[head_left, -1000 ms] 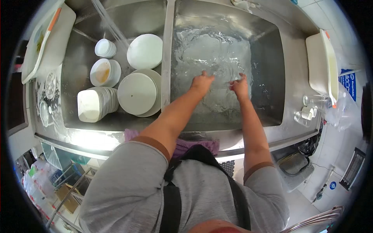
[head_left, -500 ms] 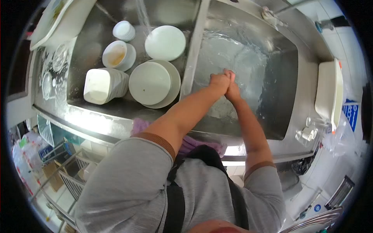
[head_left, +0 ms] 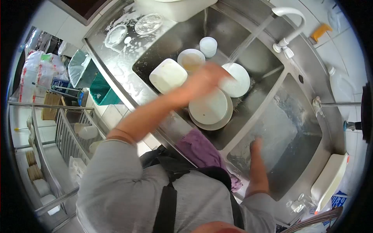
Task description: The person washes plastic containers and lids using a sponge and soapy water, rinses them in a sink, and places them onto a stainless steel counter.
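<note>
My left hand (head_left: pixel 213 77), smeared by motion, is over the left basin. It passes in front of a round white plate (head_left: pixel 240 82) under the running water; whether it touches the plate is unclear. Below it, a white plate (head_left: pixel 209 108) lies on a wider plate (head_left: pixel 229 116). Square white dishes (head_left: pixel 168 75), a bowl with yellowish liquid (head_left: pixel 191 60) and a stack of small white cups (head_left: pixel 208 46) stand close by. My right hand (head_left: pixel 255 146) is at the water in the right basin (head_left: pixel 307 155), its fingers mostly hidden.
Water runs from a white faucet (head_left: pixel 289 39) into the left basin. A purple cloth (head_left: pixel 204 149) hangs over the front edge. Two soapy round lids (head_left: pixel 115 35) lie on the left counter. A white tub (head_left: pixel 178 8) stands behind, and a cream tray (head_left: pixel 330 180) at the right.
My hands were together over the right basin. Now they are apart, the left over the plates in the left basin, the right still at the water. The view has turned left.
</note>
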{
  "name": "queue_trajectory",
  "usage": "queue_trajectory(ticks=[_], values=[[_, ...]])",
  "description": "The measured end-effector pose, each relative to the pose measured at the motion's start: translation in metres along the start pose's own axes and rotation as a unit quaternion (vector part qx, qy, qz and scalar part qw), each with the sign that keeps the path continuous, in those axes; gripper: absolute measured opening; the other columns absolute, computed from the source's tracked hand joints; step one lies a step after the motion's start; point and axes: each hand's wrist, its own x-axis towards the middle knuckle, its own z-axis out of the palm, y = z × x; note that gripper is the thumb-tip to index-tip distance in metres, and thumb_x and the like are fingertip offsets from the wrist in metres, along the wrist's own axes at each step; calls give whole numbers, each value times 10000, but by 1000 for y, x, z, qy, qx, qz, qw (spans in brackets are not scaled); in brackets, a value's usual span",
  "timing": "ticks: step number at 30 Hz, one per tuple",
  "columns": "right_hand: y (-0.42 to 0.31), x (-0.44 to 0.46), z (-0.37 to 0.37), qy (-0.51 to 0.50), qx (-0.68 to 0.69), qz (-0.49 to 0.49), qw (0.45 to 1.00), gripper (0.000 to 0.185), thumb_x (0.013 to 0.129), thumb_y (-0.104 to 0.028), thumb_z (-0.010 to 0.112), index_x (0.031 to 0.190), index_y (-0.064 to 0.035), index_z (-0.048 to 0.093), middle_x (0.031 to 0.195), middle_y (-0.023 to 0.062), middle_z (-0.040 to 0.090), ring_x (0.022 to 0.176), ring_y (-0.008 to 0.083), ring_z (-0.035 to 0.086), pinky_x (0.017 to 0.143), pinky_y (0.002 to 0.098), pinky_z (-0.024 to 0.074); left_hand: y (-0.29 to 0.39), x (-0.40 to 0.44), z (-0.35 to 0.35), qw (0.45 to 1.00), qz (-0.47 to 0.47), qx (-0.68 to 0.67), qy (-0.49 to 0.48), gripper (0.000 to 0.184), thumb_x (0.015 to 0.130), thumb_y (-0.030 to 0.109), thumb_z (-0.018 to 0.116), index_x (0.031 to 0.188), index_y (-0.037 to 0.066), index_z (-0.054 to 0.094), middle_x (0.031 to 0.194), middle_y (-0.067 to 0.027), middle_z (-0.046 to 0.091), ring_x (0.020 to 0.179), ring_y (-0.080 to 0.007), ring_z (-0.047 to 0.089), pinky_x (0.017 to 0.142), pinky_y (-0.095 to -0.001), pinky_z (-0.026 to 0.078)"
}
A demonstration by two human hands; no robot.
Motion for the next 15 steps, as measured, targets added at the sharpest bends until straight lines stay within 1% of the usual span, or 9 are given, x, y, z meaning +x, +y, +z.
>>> queue_trajectory(ticks=[1, 2, 4, 5, 6, 8, 9, 10, 15], values=[[7, -3, -3, 30, -2, -6, 1000, 254, 792, -147, 608, 1018, -34, 643, 1035, 211, 627, 961, 348, 592, 813, 448, 462, -53, -18, -28, 997, -68, 30, 10, 375, 728, -28, 591, 1082, 82, 648, 1072, -122, 648, 970, -294, 615, 842, -400, 482], [13, -7, -7, 57, 10, -12, 998, 247, 787, -146, 612, 1000, -32, 666, 1040, 209, 627, 969, 346, 591, 818, 446, 461, -59, -13, -78, 950, -304, 49, -46, 352, 763, -13, 592, 1099, 80, 642, 1104, -137, 639, 994, -316, 614, 847, -390, 493], [-1, -40, -67, 54, 83, 33, 995, 223, 776, -141, 617, 961, -28, 667, 993, 198, 637, 934, 340, 598, 806, 444, 462, -147, -37, -119, 902, -326, 279, -53, 411, 764, 158, 691, 1157, 78, 602, 1157, -152, 608, 1053, -331, 588, 880, -403, 483], [-9, -43, -89, 47, 157, 70, 984, 200, 764, -137, 623, 922, -23, 668, 946, 187, 647, 900, 333, 606, 795, 442, 463, -192, -57, -127, 877, -232, 420, 19, 482, 783, 222, 685, 1225, 89, 548, 1189, -166, 569, 1105, -325, 552, 895, -417, 468], [-4, -44, -99, 50, 150, 68, 985, 200, 764, -137, 623, 922, -23, 668, 946, 187, 647, 900, 333, 606, 795, 442, 463, -210, -59, -132, 877, -238, 418, 25, 482, 783, 222, 685, 1225, 89, 548, 1189, -166, 569, 1105, -325, 552, 895, -417, 468], [22, -53, -101, -52, 56, -143, 987, 128, 733, -136, 631, 756, -10, 635, 730, 159, 630, 712, 276, 617, 689, 399, 487, -234, -65, -143, 814, -365, 448, -61, 417, 816, 265, 655, 1174, 82, 544, 1147, -169, 552, 1097, -319, 537, 886, -433, 460], [16, -63, -116, -83, 338, 30, 937, 120, 713, -134, 617, 693, -16, 605, 652, 137, 597, 634, 243, 593, 599, 377, 475, -238, -65, -139, 843, -333, 423, 0, 302, 819, 271, 637, 1029, 69, 559, 991, -139, 569, 1006, -309, 555, 843, -443, 465], [12, -78, -127, -106, 582, 199, 781, 129, 693, -132, 602, 630, -22, 575, 575, 115, 564, 555, 210, 570, 508, 355, 464, -237, -65, -138, 841, -339, 422, 6, 302, 819, 271, 637, 1029, 69, 559, 991, -139, 569, 1006, -309, 555, 843, -443, 465], [29, -144, -154, 56, 684, 202, 699, 117, 696, -106, 508, 669, -6, 561, 588, 92, 551, 522, 199, 547, 337, 299, 378, -209, -72, -142, 905, -97, 397, -118, 197, 775, 165, 583, 941, 61, 571, 913, -106, 597, 941, -261, 576, 785, -397, 493]])
